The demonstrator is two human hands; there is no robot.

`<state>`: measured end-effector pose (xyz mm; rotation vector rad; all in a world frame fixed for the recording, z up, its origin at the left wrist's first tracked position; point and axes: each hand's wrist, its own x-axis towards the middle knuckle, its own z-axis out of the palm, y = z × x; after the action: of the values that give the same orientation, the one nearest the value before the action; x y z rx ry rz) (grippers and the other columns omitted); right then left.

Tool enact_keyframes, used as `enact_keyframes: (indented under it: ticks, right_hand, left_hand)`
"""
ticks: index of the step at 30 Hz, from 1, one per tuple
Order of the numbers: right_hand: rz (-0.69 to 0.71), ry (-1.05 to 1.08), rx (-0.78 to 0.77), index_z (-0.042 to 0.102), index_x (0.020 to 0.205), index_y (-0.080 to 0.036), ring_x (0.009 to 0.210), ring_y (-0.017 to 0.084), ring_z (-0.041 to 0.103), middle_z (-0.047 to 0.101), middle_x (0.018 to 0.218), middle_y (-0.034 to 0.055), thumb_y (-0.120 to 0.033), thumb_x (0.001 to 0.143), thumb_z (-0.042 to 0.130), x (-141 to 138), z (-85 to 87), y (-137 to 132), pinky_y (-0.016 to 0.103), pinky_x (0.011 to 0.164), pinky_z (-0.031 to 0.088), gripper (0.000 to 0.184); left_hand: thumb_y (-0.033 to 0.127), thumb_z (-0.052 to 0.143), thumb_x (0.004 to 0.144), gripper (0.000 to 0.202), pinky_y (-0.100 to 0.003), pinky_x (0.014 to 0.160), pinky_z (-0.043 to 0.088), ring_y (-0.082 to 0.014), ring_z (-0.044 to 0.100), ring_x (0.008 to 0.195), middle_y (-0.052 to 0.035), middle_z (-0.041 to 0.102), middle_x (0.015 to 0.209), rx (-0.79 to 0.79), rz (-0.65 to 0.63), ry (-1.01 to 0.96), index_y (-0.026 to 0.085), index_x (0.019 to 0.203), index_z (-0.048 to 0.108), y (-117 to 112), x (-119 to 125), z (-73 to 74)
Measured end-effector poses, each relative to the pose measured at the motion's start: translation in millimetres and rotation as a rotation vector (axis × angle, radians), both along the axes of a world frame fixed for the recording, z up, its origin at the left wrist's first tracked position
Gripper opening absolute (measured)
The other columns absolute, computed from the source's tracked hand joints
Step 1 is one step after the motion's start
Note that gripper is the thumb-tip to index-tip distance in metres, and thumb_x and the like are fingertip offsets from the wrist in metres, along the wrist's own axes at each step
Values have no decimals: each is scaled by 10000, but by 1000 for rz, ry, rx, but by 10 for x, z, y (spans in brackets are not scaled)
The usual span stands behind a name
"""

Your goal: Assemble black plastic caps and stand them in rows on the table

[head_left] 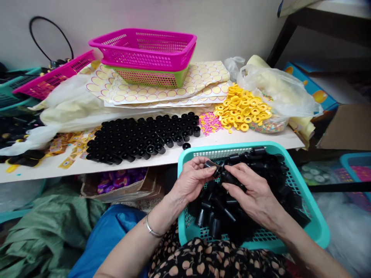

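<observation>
Above a turquoise basket (314, 208), my left hand (194, 178) pinches a small black plastic cup (212, 168) between thumb and fingers. Close beside it, my right hand (249, 189) has its fingers closed around another black plastic cup (228, 177), partly hidden by the fingers. The two pieces are near each other; whether they touch I cannot tell. Loose black plastic pieces (216, 227) fill the basket, lying at all angles. On the white table, many black cups (139, 135) stand upright in close rows, with one cup (186, 146) at the front edge.
Yellow rings (243, 108) and small pink and yellow bits (209, 123) lie right of the rows. A magenta basket (147, 54) sits in a green basket (150, 77) on printed sheets (205, 83). Below the table is a box (116, 193) of purple pieces.
</observation>
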<state>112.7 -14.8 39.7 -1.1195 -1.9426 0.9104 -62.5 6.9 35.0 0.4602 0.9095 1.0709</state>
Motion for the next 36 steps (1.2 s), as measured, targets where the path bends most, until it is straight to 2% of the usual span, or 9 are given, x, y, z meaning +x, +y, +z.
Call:
enact_keyframes:
  ticks: [8, 13, 16, 19, 23, 26, 30, 33, 36]
  right_hand:
    - [19, -27, -61, 579, 1147, -191, 815, 157, 541, 516, 923, 49, -173, 869, 504, -33, 27, 22, 284, 729, 482, 288]
    - [6, -29, -78, 590, 1070, -203, 753, 145, 539, 521, 881, 36, -188, 860, 528, -82, 11, 48, 271, 667, 489, 219]
    - [-102, 96, -175, 494, 1197, -213, 721, 134, 560, 541, 953, 39, -249, 813, 619, -137, -41, 49, 264, 628, 522, 405]
    - [-178, 220, -281, 429, 1251, -235, 712, 132, 585, 541, 1056, 51, -329, 716, 730, -184, -118, 24, 269, 592, 554, 621]
    - [-172, 196, -268, 474, 1196, -235, 607, 118, 567, 587, 1000, 45, -392, 661, 776, -237, -259, 11, 262, 521, 546, 635]
    - [-49, 172, -157, 479, 1183, -220, 563, 118, 543, 587, 886, 26, -414, 676, 766, -285, -314, 59, 249, 476, 520, 615]
    - [22, 104, 31, 477, 1189, -216, 575, 114, 522, 554, 876, 30, -381, 767, 698, -285, -228, 140, 253, 508, 504, 504]
    - [39, 21, 101, 476, 1212, -220, 613, 121, 535, 540, 881, 36, -315, 843, 620, -205, -178, 171, 266, 573, 501, 408]
    - [70, -62, 111, 498, 1195, -223, 657, 127, 563, 550, 1018, 78, -289, 866, 584, -89, -223, 205, 282, 629, 511, 346]
  left_hand:
    - [122, 834, 519, 383, -201, 634, 474, -76, 581, 649, 9, 629, 728, 36, 79, 61, 117, 835, 618, -17, 24, 19]
    - [128, 845, 504, 379, -214, 666, 484, -94, 601, 671, -14, 672, 727, 102, 94, 82, 120, 844, 679, -34, 36, -25]
    - [154, 847, 520, 390, -243, 704, 493, -121, 618, 706, -33, 704, 782, 129, 69, 139, 139, 885, 711, -89, 72, -24]
    - [245, 794, 641, 367, -242, 715, 480, -127, 610, 750, -52, 710, 885, 140, 13, 226, 157, 990, 720, -174, 112, 28]
    - [306, 735, 719, 308, -218, 652, 448, -118, 579, 713, -60, 695, 848, 140, -53, 207, 135, 974, 728, -262, 94, 68]
    - [269, 754, 692, 287, -204, 605, 440, -108, 570, 662, -56, 679, 790, 102, -48, 147, 124, 937, 724, -289, -14, 76]
    - [287, 728, 719, 272, -167, 462, 394, -101, 580, 585, -51, 666, 836, 58, 166, 33, 171, 953, 651, -307, -286, 136]
    - [344, 684, 766, 278, -150, 503, 432, -99, 607, 636, -66, 651, 945, 77, 272, -43, 178, 978, 617, -318, -569, 159]
    - [330, 772, 669, 449, -147, 619, 475, -93, 607, 732, -73, 622, 1048, 107, 324, -53, 176, 1058, 608, -314, -855, 96]
